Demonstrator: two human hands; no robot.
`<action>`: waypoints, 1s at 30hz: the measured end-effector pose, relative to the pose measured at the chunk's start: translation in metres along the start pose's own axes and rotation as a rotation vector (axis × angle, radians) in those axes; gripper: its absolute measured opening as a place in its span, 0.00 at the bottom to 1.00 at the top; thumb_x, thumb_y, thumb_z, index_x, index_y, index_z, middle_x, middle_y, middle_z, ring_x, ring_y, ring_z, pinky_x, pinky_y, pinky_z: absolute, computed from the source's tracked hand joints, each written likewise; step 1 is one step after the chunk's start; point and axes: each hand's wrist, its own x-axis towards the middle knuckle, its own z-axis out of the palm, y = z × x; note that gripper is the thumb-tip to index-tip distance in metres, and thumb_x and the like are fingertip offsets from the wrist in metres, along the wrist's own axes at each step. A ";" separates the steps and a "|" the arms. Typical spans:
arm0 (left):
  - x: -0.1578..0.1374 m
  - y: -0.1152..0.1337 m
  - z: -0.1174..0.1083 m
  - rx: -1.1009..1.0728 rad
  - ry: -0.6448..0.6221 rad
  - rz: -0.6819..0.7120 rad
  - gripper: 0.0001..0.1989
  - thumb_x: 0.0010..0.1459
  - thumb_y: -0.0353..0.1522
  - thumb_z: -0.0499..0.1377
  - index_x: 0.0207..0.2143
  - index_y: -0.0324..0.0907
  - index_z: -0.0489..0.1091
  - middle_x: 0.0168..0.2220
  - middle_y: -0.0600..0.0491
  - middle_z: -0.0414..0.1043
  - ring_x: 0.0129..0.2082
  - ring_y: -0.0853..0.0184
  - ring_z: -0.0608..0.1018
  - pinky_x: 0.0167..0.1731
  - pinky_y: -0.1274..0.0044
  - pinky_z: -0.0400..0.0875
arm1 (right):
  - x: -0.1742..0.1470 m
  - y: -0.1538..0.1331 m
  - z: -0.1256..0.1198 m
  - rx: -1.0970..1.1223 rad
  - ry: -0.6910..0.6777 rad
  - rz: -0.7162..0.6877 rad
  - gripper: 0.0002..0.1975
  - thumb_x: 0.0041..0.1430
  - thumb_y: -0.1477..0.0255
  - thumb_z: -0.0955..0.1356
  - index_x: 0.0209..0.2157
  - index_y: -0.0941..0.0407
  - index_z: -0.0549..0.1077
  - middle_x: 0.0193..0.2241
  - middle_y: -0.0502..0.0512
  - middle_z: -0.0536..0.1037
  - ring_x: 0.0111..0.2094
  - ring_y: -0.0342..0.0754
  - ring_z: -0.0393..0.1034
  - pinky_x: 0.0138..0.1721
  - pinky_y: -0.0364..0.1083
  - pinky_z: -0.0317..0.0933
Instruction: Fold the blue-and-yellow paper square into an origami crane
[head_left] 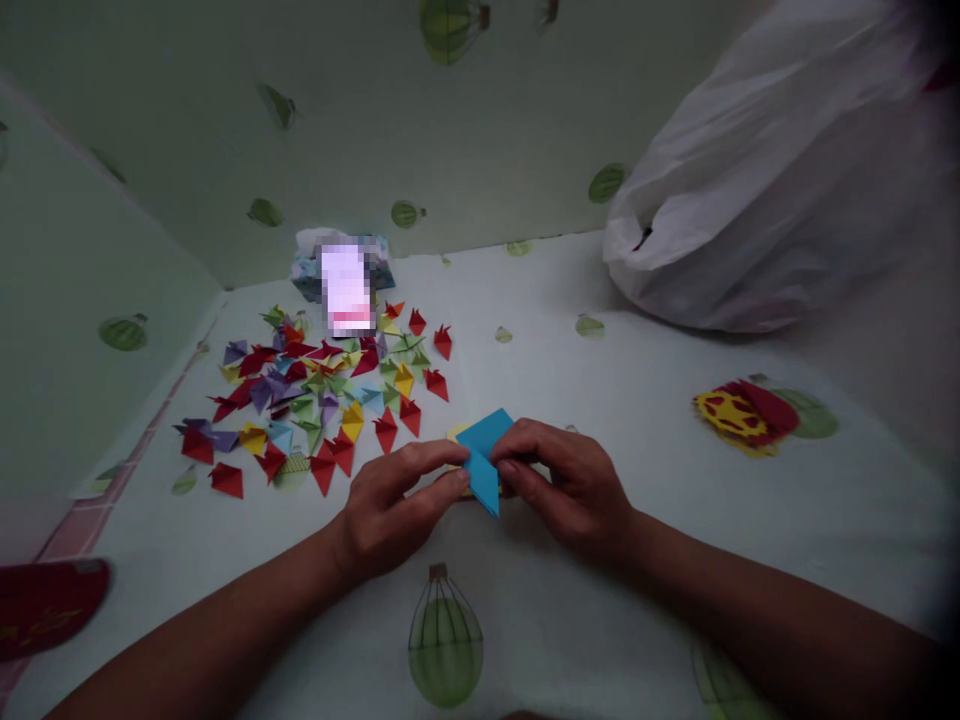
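A folded piece of blue origami paper [486, 436] is held between my two hands, its lower end tapering to a point. My left hand [401, 490] pinches its left edge between thumb and fingers. At the right edge, my right hand [566, 480] grips it the same way, fingertips bent together. Beneath the blue paper, partly hidden, lies something yellow [454, 433] on the table. To the left spreads a pile of small folded paper figures [322, 385] in red, yellow, green, purple and blue.
Behind the pile a lit, blurred-out screen [347, 285] leans against a tissue box [306, 275]. A large white plastic bag [735, 200] stands at the back right. Red and yellow cut-out pieces [742, 415] lie on the right. A dark red object [49, 608] sits at the left edge.
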 end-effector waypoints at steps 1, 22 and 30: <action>-0.001 0.000 0.000 0.000 0.003 0.004 0.14 0.60 0.25 0.63 0.48 0.46 0.74 0.44 0.51 0.80 0.39 0.68 0.82 0.38 0.80 0.81 | 0.000 -0.001 0.000 0.004 0.001 -0.006 0.05 0.64 0.78 0.66 0.36 0.57 0.73 0.26 0.51 0.74 0.26 0.42 0.69 0.28 0.42 0.64; 0.001 -0.008 0.005 -0.151 -0.012 -0.053 0.11 0.62 0.23 0.58 0.45 0.42 0.72 0.43 0.47 0.80 0.42 0.68 0.82 0.40 0.77 0.79 | 0.002 0.001 0.001 -0.013 0.013 -0.099 0.06 0.65 0.79 0.66 0.40 0.57 0.74 0.26 0.50 0.75 0.27 0.42 0.71 0.30 0.42 0.67; 0.001 -0.009 0.008 -0.359 -0.031 -0.216 0.11 0.60 0.21 0.60 0.43 0.43 0.72 0.39 0.48 0.81 0.39 0.66 0.82 0.38 0.74 0.79 | 0.003 -0.003 -0.001 -0.063 -0.022 -0.084 0.06 0.66 0.78 0.65 0.35 0.57 0.73 0.24 0.50 0.73 0.26 0.42 0.67 0.28 0.42 0.62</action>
